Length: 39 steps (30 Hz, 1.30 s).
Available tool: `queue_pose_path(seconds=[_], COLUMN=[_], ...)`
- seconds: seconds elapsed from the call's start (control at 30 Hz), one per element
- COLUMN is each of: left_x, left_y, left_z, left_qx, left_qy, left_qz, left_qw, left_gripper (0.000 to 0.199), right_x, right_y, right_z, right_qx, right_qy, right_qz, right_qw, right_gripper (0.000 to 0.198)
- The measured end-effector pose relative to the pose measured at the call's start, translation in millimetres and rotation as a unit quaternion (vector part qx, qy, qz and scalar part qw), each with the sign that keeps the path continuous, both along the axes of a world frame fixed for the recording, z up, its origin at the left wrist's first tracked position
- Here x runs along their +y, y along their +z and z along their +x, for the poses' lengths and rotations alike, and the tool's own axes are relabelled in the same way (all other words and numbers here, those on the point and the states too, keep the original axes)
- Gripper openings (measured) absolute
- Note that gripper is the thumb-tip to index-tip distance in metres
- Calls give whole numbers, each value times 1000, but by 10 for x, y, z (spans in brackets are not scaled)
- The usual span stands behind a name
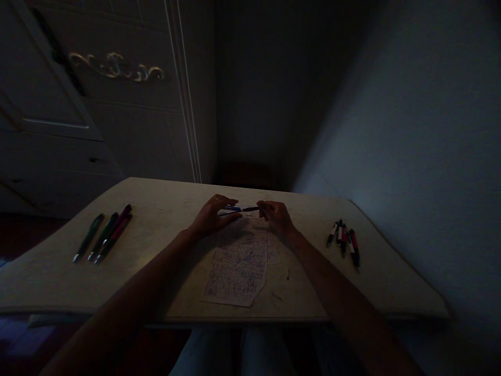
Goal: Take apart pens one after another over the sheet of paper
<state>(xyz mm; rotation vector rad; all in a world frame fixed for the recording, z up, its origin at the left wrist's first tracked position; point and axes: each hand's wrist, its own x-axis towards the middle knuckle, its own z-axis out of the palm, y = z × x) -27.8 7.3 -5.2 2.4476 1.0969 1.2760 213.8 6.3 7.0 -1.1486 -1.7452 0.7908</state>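
Note:
Both hands meet over the far middle of the table. A blue pen (pixel 233 208) lies between the thumb and fingers of my left hand (pixel 211 215); a ring shows on one finger. A second thin dark line near that thumb is too dim to make out. My right hand (pixel 277 217) pinches a slim black pen piece (pixel 251 209), whose tip points left and meets or nearly meets the blue one. Whether they are joined cannot be told. Beneath the hands, a sheet of paper (pixel 238 269) covered with dense blue scribbles lies on the table.
Several long pens (pixel 111 235) in green, purple and red lie on the left of the pale table (pixel 168 292). Several shorter pen parts (pixel 344 240), black, white and red, are on the right. A cabinet (pixel 136 120) stands behind left, and a wall (pixel 422 130) borders the right.

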Motion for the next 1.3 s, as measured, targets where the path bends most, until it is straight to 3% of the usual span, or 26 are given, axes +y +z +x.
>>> queue_pose_path(seconds=[0.1, 0.33, 0.77, 1.13, 1.3], left_x=[-74, -110, -190, -218, -233], left_y=[-22, -50, 78, 136, 154], left_z=[116, 203, 217, 247, 264], left_qx=[8, 9, 64, 7, -19], left_qy=[-34, -25, -3, -35, -45], left_qz=[6, -2, -36, -154, -208], left_qw=[999, 1000, 997, 987, 977], left_gripper=[45, 20, 42, 52, 54], right_x=[-59, -146, -175, -134, -103], right_y=[15, 21, -3, -17, -37], right_z=[-81, -197, -250, -222, -200], right_qx=[-9, -21, -45, -72, -95], right_qy=[4, 11, 4, 25, 40], right_qz=[7, 13, 60, 196, 228], right_qw=[1000, 1000, 997, 978, 968], right_gripper=[68, 68, 66, 59, 58])
